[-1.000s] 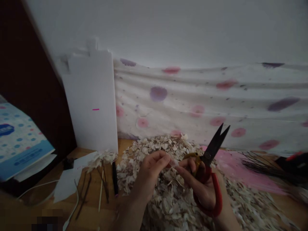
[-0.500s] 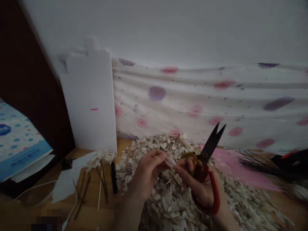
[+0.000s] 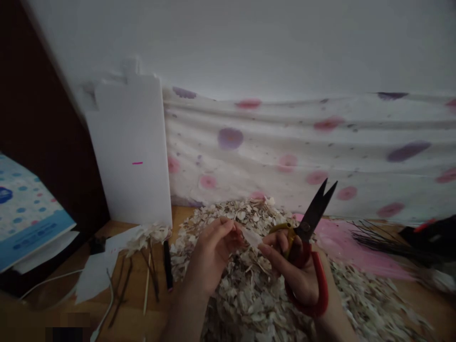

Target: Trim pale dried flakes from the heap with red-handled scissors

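Pale flake pinched in my left fingers; right fingers closed on red-handled scissors, blades open, well clear of it.

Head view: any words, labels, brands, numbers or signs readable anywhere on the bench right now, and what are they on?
No text is readable. The dark blue oval badge on the blue-dotted booklet may hold lettering, too small and blurred to read. The pink dash on the white board is only a mark.
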A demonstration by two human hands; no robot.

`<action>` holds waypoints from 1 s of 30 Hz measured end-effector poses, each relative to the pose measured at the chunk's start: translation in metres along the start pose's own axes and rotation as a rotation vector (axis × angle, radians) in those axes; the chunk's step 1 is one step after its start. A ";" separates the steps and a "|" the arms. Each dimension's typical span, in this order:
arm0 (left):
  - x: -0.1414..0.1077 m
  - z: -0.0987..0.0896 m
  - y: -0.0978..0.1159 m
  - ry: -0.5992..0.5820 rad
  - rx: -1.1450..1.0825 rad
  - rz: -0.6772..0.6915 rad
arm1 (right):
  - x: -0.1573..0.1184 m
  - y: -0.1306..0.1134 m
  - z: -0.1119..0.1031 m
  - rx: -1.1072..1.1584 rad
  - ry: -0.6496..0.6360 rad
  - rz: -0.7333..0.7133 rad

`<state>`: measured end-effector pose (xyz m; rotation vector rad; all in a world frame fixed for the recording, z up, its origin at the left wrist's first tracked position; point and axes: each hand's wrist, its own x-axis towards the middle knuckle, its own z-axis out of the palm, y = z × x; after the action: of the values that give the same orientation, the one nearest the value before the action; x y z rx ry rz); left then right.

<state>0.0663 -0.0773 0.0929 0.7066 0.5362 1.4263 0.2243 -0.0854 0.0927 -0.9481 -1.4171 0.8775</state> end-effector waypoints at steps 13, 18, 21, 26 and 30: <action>-0.008 0.003 -0.004 -0.100 0.450 0.166 | 0.000 -0.002 -0.008 0.068 -0.045 0.119; -0.018 0.009 0.000 -0.003 0.449 0.253 | -0.002 -0.006 -0.013 0.080 -0.081 0.102; -0.027 0.008 0.009 0.091 0.459 0.255 | -0.002 -0.005 -0.018 0.096 -0.070 0.084; -0.055 -0.022 0.040 0.221 0.882 0.279 | 0.000 -0.002 -0.044 -0.090 -0.201 0.011; -0.096 -0.067 0.055 0.350 1.318 0.263 | 0.003 0.004 -0.066 -0.191 -0.231 -0.035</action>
<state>-0.0285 -0.1649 0.0788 1.5949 1.7709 1.3161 0.2905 -0.0820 0.0940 -0.9845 -1.7344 0.8579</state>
